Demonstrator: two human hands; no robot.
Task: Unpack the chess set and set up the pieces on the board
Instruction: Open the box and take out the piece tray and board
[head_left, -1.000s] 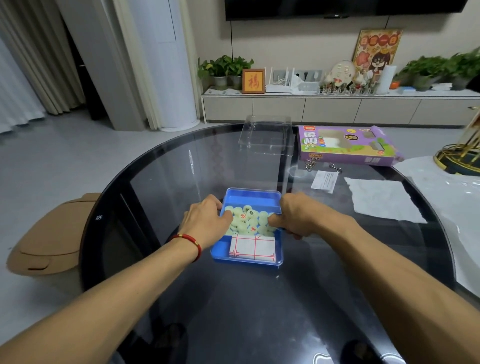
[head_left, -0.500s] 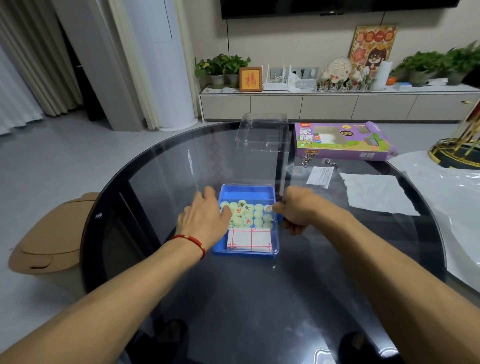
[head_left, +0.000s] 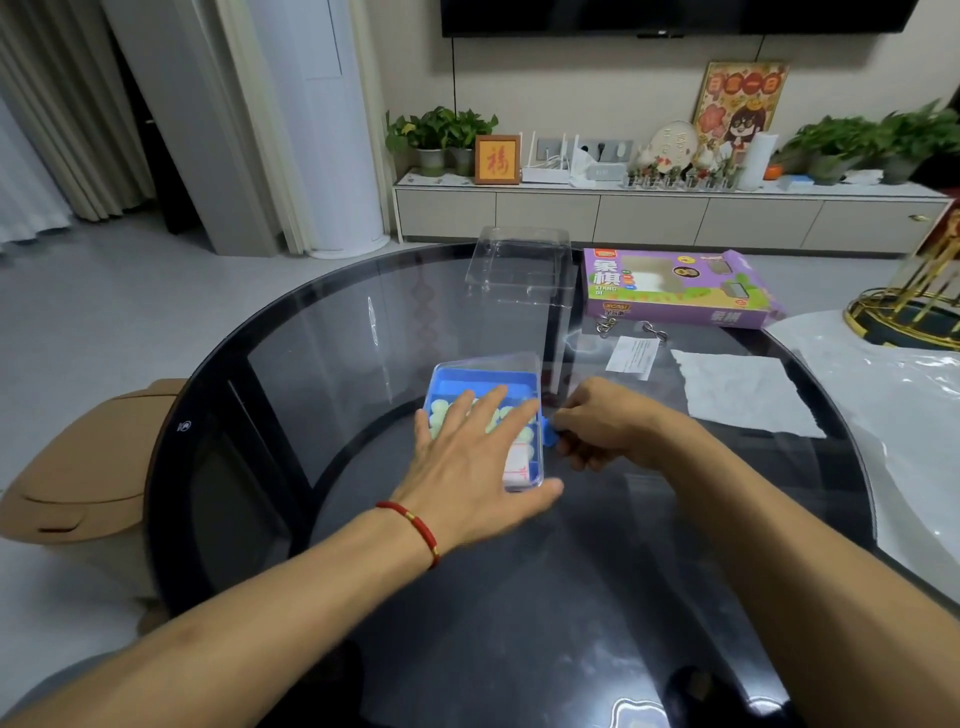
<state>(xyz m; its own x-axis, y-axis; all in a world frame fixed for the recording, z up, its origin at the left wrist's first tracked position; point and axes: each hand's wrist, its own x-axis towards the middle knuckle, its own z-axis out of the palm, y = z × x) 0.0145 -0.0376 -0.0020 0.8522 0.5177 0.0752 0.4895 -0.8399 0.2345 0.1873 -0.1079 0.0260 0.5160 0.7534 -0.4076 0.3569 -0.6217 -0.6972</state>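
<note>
my left hand (head_left: 467, 462) lies flat with fingers straight and spread over the pale green chess pieces (head_left: 441, 415) inside the blue tray (head_left: 485, 375), thumb reaching round the tray's near right corner. the tray sits on the dark glass bench (head_left: 519, 597), a little beyond its middle, and it looks tipped up on its right side. a folded white sheet with red lines (head_left: 519, 462) shows in the tray's near end, just past my palm. my right hand (head_left: 597, 431) is curled at the tray's right edge, fingers pinching a small blue tab (head_left: 549, 440) there. a red cord bracelet (head_left: 415, 525) circles my left wrist. farther back on the bench stand the clear plastic lid (head_left: 519, 270) and the purple chess box (head_left: 675, 291), well apart from the tray. a small printed slip (head_left: 632, 356) and a white paper sheet (head_left: 743, 389) lie to the right.
</note>
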